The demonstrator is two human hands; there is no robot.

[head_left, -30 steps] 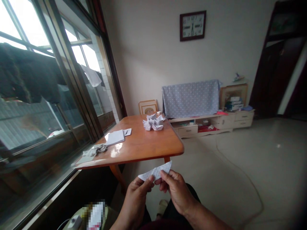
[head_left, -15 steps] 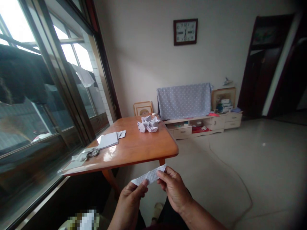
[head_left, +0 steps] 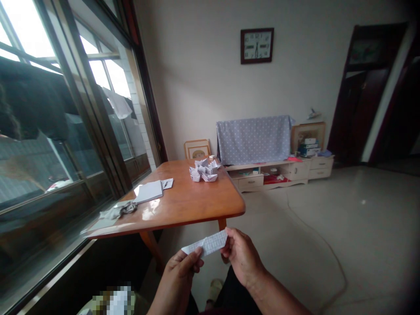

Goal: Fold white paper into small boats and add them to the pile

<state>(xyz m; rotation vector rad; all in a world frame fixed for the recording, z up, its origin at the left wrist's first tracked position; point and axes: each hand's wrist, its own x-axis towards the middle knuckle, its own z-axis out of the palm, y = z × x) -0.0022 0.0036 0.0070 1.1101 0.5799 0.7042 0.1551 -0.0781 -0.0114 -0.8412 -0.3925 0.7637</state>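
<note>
The left hand [head_left: 177,280] and right hand [head_left: 243,258] grip the two ends of a folded strip of grid paper [head_left: 205,243], holding it steady at bottom centre, short of the desk [head_left: 197,210] and its heap of folded paper shapes [head_left: 203,170].

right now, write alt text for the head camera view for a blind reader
The left hand and right hand pinch a folded strip of grid paper at its two ends. Beyond them, folded paper boats and a stack of paper sit on a wooden table beside a large window.
</note>
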